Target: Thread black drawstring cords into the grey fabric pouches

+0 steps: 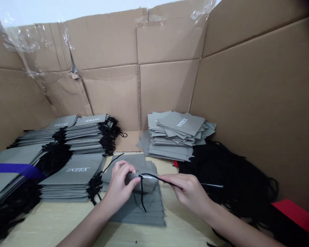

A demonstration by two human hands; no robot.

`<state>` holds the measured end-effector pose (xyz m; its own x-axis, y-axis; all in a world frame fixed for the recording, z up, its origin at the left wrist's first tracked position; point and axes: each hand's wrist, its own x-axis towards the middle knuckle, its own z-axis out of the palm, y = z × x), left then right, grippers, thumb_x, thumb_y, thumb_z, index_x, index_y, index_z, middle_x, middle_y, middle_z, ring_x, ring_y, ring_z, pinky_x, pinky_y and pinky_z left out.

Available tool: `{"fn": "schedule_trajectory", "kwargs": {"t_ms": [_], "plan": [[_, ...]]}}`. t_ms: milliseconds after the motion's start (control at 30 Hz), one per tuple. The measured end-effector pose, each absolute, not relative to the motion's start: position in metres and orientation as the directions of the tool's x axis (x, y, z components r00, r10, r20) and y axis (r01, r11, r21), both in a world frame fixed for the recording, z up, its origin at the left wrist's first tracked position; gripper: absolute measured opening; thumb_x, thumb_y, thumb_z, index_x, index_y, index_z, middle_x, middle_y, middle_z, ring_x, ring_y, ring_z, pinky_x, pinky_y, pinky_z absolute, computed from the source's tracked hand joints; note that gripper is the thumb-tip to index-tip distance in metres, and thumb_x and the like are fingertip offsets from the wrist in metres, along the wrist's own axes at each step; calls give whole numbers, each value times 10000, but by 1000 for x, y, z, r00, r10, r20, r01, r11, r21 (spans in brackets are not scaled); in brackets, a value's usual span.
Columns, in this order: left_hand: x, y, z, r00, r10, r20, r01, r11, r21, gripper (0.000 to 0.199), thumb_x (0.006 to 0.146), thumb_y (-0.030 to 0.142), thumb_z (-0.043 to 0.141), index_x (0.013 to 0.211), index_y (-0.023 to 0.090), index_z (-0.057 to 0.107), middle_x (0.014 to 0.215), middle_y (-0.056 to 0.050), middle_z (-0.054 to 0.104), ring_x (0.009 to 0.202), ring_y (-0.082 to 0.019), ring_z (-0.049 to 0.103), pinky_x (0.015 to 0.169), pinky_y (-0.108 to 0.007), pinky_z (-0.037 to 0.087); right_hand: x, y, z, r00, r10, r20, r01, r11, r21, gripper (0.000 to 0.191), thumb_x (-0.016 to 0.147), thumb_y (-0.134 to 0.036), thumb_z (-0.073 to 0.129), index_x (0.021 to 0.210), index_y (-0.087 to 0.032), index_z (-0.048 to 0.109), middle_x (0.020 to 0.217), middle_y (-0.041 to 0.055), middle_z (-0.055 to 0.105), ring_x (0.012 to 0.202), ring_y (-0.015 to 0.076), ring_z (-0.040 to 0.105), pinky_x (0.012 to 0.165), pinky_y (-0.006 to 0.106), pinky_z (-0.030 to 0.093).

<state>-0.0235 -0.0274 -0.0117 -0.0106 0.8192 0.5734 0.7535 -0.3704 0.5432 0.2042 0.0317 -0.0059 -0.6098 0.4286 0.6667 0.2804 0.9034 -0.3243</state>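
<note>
My left hand [122,181] pinches the top edge of a small grey fabric pouch [151,183], thumb in front and fingers behind. A black cord [150,175] comes out at that edge, with one end hanging down the front and the other running to my right hand [189,188]. My right hand is closed around the cord and a thin metal rod [212,185], whose end sticks out to the right. More flat grey pouches [144,214] lie spread beneath on the table. Another black cord end [114,162] shows behind my left hand.
Stacks of grey INTEX pouches with black cords [76,171] stand at left, one under a purple band [15,169]. A loose pouch pile [177,133] sits at back right. Black cords [226,175] heap at right near a red piece [297,216]. Cardboard walls [167,82] surround the table.
</note>
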Motion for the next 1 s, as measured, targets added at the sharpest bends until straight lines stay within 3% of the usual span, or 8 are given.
{"fn": "schedule_trajectory", "kwargs": {"t_ms": [167,300,367,533,733,1000], "plan": [[-17,-32,-9,-179,736,653,782,-296,549,108,728,208,614,644,217,547,871,-22,670,1056,-269,432,930,-510,293,202,27,-7,-598,411,689,254,912,-323,374,778,-6,426,1010,-191,654,936,34,705,812,139,668,711,224,539],[-18,-36,-9,-110,672,733,865,-298,404,148,753,197,593,611,239,595,829,11,695,1081,-276,439,989,-595,97,202,26,-5,-604,379,701,271,925,-266,374,794,-16,415,1025,-200,642,946,34,702,808,144,667,698,238,542],[-20,-36,-9,-62,663,746,889,-303,344,174,771,169,555,625,249,605,840,22,698,1086,-271,444,996,-596,64,202,27,-5,-610,357,707,284,932,-226,366,804,-23,410,1024,-203,640,944,35,703,803,147,668,697,249,544],[-22,-38,-6,-45,678,734,892,-303,335,209,810,143,448,665,233,568,817,5,685,1070,-259,455,993,-579,119,203,28,-5,-622,300,723,276,948,-156,379,813,-18,384,1038,-199,629,940,42,703,811,152,666,682,261,546],[-22,-41,-3,-20,662,749,874,-352,335,202,811,140,415,692,233,549,764,-1,659,1009,-247,460,997,-542,160,203,25,-6,-617,296,729,256,952,-170,391,814,-14,375,1049,-203,624,944,40,701,792,147,665,666,257,545],[-22,-42,-1,8,641,767,824,-439,358,208,819,160,407,633,216,482,723,-28,634,862,-228,459,841,-429,366,203,24,-7,-615,286,734,210,958,-197,405,804,0,388,1071,-207,611,969,31,695,834,137,658,698,244,543]]}}
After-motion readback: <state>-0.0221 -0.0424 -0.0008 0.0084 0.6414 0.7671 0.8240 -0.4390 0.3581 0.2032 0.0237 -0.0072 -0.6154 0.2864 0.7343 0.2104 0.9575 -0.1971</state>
